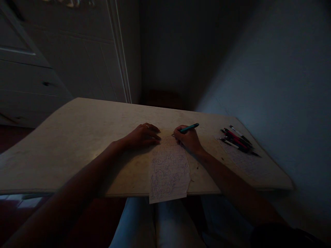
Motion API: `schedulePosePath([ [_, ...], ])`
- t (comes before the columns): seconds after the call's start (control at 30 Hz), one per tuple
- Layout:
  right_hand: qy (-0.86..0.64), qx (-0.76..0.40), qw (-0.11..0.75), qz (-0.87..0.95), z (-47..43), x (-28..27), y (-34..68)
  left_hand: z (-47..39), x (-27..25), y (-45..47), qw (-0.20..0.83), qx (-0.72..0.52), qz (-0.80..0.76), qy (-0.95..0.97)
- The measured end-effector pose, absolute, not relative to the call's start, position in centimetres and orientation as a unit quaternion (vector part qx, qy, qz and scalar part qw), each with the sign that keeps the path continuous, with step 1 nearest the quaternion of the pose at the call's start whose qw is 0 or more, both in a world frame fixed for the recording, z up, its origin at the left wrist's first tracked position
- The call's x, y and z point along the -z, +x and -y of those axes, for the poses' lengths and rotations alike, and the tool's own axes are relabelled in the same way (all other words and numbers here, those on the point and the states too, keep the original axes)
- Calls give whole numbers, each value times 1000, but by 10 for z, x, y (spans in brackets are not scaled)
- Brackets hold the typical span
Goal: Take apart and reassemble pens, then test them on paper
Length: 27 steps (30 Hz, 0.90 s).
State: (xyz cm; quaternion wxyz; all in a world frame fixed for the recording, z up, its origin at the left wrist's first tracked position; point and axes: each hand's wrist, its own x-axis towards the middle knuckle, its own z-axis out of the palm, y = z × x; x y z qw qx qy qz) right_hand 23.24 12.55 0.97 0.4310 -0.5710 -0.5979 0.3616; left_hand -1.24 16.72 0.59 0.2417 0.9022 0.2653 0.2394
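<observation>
A sheet of paper covered in handwriting lies on the table in front of me, its lower end hanging past the near edge. My right hand grips a teal pen, its tip down at the upper part of the sheet. On the other side, my left hand lies flat, fingers stretched toward the paper's upper left edge, with a ring on one finger. It holds nothing. The picture is dim, so the writing cannot be read.
Several pens lie in a pile at the right, over a second written sheet. The pale table meets a wall at the right. A white cabinet stands behind at the left. Small dark crumbs dot the table near my right forearm.
</observation>
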Motion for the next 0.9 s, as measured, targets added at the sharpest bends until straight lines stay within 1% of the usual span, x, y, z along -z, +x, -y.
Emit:
schedulePosePath([
  [0.07,-572,-365,437,591,-126,-9,233,-167,-6,-13,243,-238,-267,902],
  [0.4,-578,-331,405,626,-125,-11,235,-167,-7,-12,245,-239,-273,899],
  [0.53,-572,-342,406,625,-125,-11,235,-168,-6,-12,246,-240,-265,901],
  [0.7,-585,-328,436,600,-128,-11,235,-169,-4,-14,247,-242,-263,901],
  [0.9,-574,-329,415,624,-127,-14,235,-168,-4,-14,251,-241,-272,897],
])
